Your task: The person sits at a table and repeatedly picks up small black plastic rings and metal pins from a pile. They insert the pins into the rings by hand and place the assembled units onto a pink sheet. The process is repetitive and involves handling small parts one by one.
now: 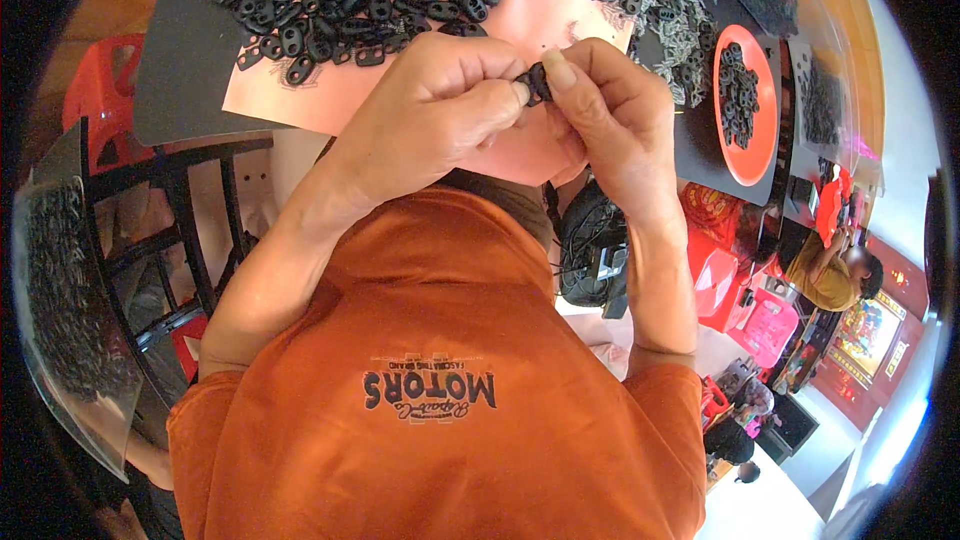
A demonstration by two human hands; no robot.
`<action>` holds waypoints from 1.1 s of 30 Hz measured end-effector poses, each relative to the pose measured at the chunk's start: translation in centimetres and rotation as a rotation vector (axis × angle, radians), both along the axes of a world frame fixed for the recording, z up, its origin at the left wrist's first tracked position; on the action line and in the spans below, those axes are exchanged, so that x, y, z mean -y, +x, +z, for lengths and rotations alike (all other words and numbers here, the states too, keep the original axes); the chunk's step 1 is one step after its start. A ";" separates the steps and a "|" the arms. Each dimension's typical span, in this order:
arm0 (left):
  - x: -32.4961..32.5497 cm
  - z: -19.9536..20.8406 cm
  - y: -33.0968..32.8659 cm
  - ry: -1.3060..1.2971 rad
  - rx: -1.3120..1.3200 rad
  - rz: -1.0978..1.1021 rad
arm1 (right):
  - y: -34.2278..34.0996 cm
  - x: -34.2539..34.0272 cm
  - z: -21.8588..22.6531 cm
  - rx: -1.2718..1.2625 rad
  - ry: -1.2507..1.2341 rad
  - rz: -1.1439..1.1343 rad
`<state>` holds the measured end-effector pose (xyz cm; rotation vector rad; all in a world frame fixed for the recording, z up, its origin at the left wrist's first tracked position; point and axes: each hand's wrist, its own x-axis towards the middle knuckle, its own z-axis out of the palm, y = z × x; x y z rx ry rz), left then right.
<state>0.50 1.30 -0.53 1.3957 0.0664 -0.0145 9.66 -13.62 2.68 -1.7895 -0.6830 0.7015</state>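
Head view: left hand and right hand pinch a small black piece; a black heap lies beyond them.

Parts on sheet, plate to right

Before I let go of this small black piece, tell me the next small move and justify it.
Probably ease the left hand back slightly while the right hand grips the small black piece, so you can check it. Both hands pinch it, and the fingers hide too much of it for me to judge its state.
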 end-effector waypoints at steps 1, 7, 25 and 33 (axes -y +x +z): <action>0.0 0.0 0.0 -0.005 -0.006 0.007 | -0.1 0.0 0.0 0.030 0.005 0.006; 0.2 0.8 -0.3 -0.049 -0.019 0.104 | -0.7 -0.4 0.3 0.183 0.002 0.018; 0.1 1.0 -0.5 -0.147 -0.033 0.101 | 0.0 -0.4 0.5 0.888 0.033 0.313; 0.3 0.6 0.1 -0.047 0.015 0.094 | -0.4 0.2 1.2 0.935 -0.102 0.378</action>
